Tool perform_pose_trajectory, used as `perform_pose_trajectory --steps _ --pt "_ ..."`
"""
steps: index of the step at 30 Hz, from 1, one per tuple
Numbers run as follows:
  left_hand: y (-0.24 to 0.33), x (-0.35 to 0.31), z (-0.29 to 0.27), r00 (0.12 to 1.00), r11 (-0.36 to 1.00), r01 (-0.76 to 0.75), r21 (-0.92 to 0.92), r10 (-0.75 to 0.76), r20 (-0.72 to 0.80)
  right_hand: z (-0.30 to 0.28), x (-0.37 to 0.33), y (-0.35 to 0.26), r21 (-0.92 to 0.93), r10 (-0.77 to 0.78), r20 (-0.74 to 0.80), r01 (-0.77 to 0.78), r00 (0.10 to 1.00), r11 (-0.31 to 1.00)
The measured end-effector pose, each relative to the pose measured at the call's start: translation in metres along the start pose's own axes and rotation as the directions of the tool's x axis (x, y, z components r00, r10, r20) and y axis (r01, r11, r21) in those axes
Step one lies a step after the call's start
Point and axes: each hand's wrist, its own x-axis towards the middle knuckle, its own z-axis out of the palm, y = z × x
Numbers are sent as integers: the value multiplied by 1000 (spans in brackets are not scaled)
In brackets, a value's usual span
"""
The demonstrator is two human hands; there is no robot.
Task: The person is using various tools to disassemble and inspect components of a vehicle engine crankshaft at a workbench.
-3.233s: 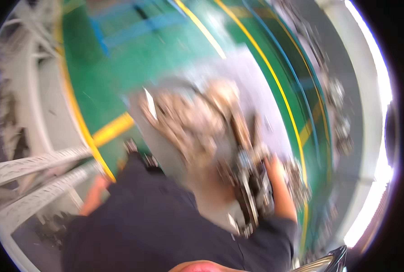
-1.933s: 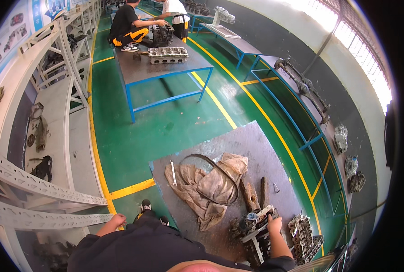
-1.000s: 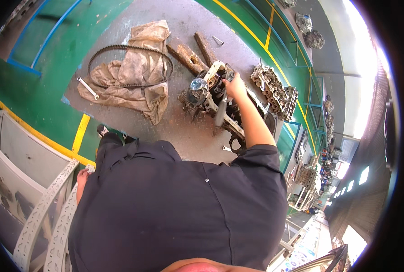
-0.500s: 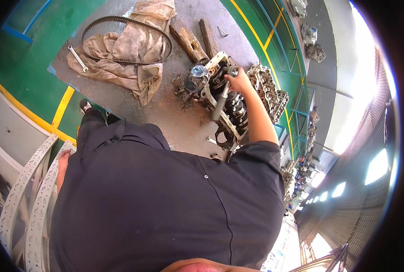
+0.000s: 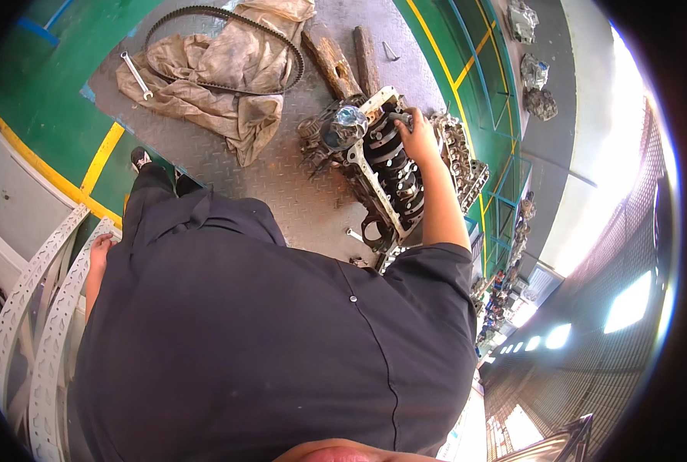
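Observation:
My right hand (image 5: 419, 140) is closed around a ratchet wrench (image 5: 400, 117) above the engine block (image 5: 393, 173). Only a dark end of the tool shows beside my fingers; the rest is hidden. The block lies on the metal floor plate with its crankshaft side exposed. A part wrapped in clear plastic (image 5: 345, 127) sits at its left end. Far to the left, my left hand (image 5: 99, 252) hangs by a white perforated rail (image 5: 58, 331). Its fingers are loosely apart, and nothing shows in them.
A brown cloth (image 5: 205, 65) lies at the far left with a toothed belt (image 5: 301, 58) over it and a combination wrench (image 5: 135, 75) on its edge. Two wooden blocks (image 5: 332, 61) lie behind the engine. A cylinder head (image 5: 467, 173) stands to its right.
The wrench's long grey handle, which pointed toward me across the block, no longer shows. My right hand has shifted slightly right and turned. My left hand has risen slightly.

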Motion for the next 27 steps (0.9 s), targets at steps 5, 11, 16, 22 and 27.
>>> perform_pose_trajectory --steps 5,11,16,22,27 --pt "8 -5 6 999 999 28 23 -28 -27 1 16 6 13 -149 32 149 988 989" --pt "12 -6 6 998 997 53 -57 -52 20 0 29 0 40 -117 150 112 982 993" --pt "-8 -4 4 997 995 73 -63 -72 29 23 39 -6 17 257 30 -258 966 966" --pt "-28 1 2 996 997 67 -24 -65 54 15 37 -2 -10 155 86 -154 984 988" --pt "-14 -6 5 992 989 129 68 -129 3 -7 41 11 -33 -467 126 474 875 880"
